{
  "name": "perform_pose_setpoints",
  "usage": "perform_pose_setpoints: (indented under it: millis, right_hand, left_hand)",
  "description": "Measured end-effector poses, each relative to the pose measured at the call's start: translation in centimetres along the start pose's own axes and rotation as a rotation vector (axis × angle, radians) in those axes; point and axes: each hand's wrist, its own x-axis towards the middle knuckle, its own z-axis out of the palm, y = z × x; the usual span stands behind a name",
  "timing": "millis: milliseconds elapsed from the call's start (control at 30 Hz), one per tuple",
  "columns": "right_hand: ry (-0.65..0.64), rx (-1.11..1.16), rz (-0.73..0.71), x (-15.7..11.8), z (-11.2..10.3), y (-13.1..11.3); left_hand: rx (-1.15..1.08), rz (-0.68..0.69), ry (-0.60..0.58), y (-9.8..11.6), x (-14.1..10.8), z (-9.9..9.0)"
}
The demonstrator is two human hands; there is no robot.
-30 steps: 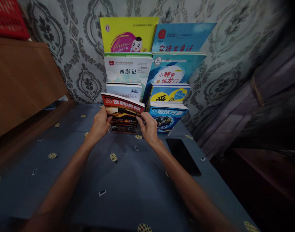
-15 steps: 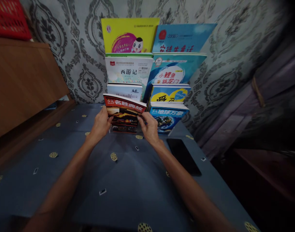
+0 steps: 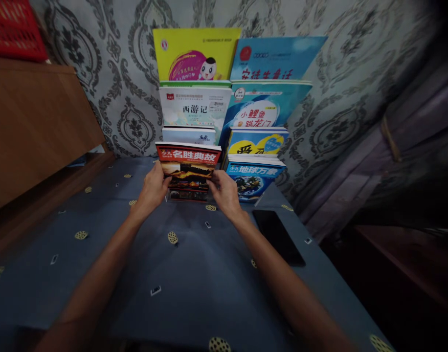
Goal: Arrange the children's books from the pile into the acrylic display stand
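A book with a red-and-dark cover stands upright in the lowest left slot of a tiered rack, whose clear front is barely visible. My left hand grips its left edge, thumb on the cover. On the right edge, my right hand pinches it between thumb and fingers. Directly behind are a pale blue book and a white book. Beside my right hand stands a blue book with a globe picture, with a yellow-and-blue book behind it.
A yellow-green book and two blue books, one a large blue book, fill the upper tiers against the patterned wall. A black phone-like slab lies on the blue cloth. Left is a wooden cabinet with a red basket.
The red-and-dark book's right side has settled slightly, and its top edge sits a little straighter. My right fingers have shifted slightly on its edge; my left hand stays nearly still.
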Motion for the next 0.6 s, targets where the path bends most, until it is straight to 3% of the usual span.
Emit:
perform_pose_setpoints:
  millis: [200, 600]
  right_hand:
    - [-0.110, -0.206, 0.112, -1.1, 0.7, 0.2]
    - [-0.041, -0.225, 0.126, -2.0, 1.8, 1.0]
  left_hand:
    - [-0.004, -0.007, 0.002, 0.0, -0.1, 0.1]
    - [-0.015, 0.011, 0.013, -0.2, 0.1, 0.2]
